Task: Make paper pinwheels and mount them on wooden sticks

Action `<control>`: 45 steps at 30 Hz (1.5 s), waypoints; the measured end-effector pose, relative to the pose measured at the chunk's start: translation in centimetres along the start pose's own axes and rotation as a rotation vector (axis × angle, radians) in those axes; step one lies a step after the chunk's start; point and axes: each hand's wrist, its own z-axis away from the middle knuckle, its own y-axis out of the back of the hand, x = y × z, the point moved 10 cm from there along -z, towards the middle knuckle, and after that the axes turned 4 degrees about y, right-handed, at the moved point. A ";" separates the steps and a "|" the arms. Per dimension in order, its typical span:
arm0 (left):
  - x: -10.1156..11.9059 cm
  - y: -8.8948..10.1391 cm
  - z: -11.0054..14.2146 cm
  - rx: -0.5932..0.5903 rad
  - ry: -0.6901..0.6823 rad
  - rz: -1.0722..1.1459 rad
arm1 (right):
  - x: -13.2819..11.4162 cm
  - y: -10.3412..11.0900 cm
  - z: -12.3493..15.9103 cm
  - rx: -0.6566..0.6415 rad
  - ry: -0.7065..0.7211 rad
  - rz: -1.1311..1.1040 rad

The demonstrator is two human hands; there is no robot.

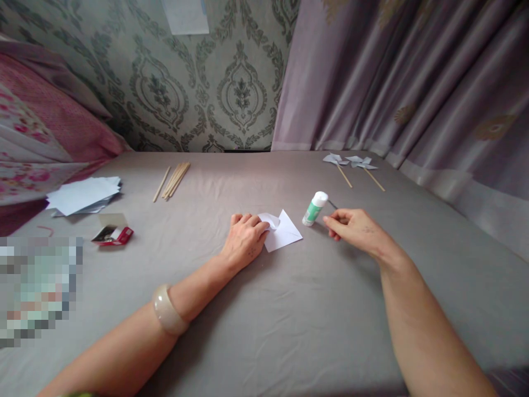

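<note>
My left hand (247, 238) has its fingers closed on a white paper square (285, 234) lying on the cloth. One part of the paper is folded up under the fingertips, while its right corners lie flat. My right hand (351, 227) is pinched, just right of a glue stick (314, 209) with a white cap and green label. A thin dark rod (332, 204) sticks out past its index finger toward the cap; its other end is hidden by the hand. The glue stick leans in view, apart from the paper.
Two paper pinwheels (360, 162) on sticks lie at the back right. Several wooden sticks (177, 181) lie at the back left, near a stack of white paper (85, 194). A small red open box (112, 235) with little items stands left. Curtains (347, 77) hang behind.
</note>
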 end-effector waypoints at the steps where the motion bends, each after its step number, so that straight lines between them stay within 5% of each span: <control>1: 0.0 0.0 0.0 0.004 0.001 0.005 | 0.9 0.4 -0.2 0.019 -0.026 0.024; 7: -0.1 0.0 0.1 0.013 -0.008 0.013 | 1.4 0.2 -1.5 0.217 0.127 -0.077; 15: 0.0 -0.3 0.1 -0.003 -0.017 0.021 | 0.4 -2.9 -2.3 0.164 0.150 -0.321; 20: 0.0 -0.3 0.1 -0.011 -0.012 0.034 | -4.8 -1.7 -0.7 0.101 0.438 0.166; 25: 0.2 -0.4 0.1 -0.033 -0.007 0.036 | -9.3 -3.6 1.0 -0.088 0.665 0.494; 35: 0.5 -0.3 0.2 -0.073 -0.009 0.047 | -13.3 -5.7 1.6 -0.196 0.763 0.864; 45: 0.6 -0.5 0.2 -0.046 -0.023 0.030 | -14.6 -7.3 2.0 -0.252 0.806 0.966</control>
